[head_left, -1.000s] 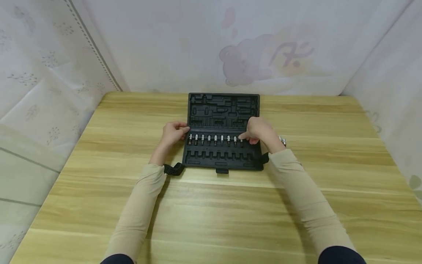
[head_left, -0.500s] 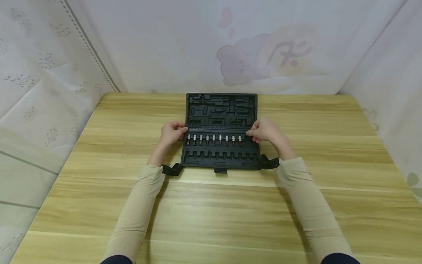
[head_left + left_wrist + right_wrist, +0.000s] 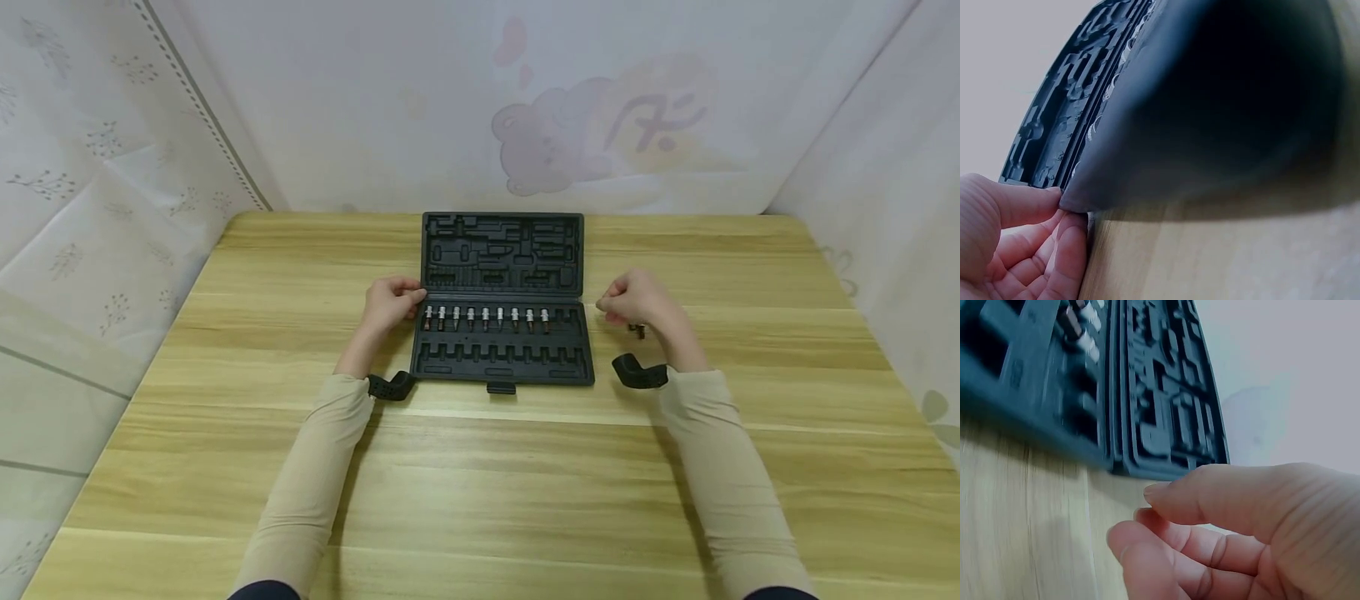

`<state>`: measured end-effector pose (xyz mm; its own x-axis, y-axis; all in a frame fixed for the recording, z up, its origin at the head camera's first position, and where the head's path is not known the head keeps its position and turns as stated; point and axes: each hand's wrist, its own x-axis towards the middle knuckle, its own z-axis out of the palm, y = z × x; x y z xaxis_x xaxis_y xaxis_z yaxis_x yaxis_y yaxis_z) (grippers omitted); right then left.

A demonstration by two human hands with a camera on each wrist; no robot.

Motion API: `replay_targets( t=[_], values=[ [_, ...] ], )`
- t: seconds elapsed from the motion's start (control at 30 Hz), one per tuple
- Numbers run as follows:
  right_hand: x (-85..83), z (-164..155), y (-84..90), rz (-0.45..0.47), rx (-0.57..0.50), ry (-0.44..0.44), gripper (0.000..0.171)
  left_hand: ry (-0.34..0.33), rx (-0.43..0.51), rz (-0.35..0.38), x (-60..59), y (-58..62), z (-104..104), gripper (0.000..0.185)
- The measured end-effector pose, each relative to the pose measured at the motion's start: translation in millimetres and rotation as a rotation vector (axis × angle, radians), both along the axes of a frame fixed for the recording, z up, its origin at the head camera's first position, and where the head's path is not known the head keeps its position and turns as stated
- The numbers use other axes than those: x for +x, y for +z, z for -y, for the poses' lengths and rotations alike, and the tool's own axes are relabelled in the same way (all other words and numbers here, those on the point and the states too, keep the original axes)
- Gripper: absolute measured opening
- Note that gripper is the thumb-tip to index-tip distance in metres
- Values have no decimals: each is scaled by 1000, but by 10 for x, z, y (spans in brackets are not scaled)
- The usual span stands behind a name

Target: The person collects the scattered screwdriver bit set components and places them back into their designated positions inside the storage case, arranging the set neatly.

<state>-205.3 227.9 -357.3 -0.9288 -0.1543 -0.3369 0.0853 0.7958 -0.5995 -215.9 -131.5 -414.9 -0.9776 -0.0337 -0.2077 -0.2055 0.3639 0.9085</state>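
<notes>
A black plastic tool case (image 3: 504, 367) lies unfolded on the table, its moulded lid (image 3: 502, 250) tilted back. One row of silver bit sockets (image 3: 485, 319) with darker tips fills most of the upper slots; the slots at the right end of that row hold none. My left hand (image 3: 392, 302) pinches the case's left edge near the hinge, thumb above and fingers beneath, as the left wrist view shows. Off the right side of the case hovers my right hand (image 3: 637, 302), fingers loosely curled with nothing between thumb and fingertips (image 3: 1159, 490).
A few loose bit sockets (image 3: 637, 331) lie on the wooden table (image 3: 480, 483), partly hidden by the right hand. Behind the table hangs a pale printed curtain (image 3: 360, 108). Black wrist mounts (image 3: 637, 372) stick out from the forearms.
My right hand has moved right, from the right-end slots to beyond the case's edge, uncovering those slots. The left hand keeps its grip on the case.
</notes>
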Motion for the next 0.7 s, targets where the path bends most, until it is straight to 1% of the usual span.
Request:
replay_targets(
  t=[0.27,0.4,0.6,0.7],
  values=[
    [56,-241,-7,1,-5,-35,24,1,15,5,0,5,8,28],
    [85,-346,-11,0,9,-55,24,1,16,2,3,4,7,27],
    [110,-462,-42,13,18,-88,25,0,14,-2,3,3,4,25],
    [127,-500,-57,5,25,-95,24,-3,9,-2,6,9,5,26]
  ],
)
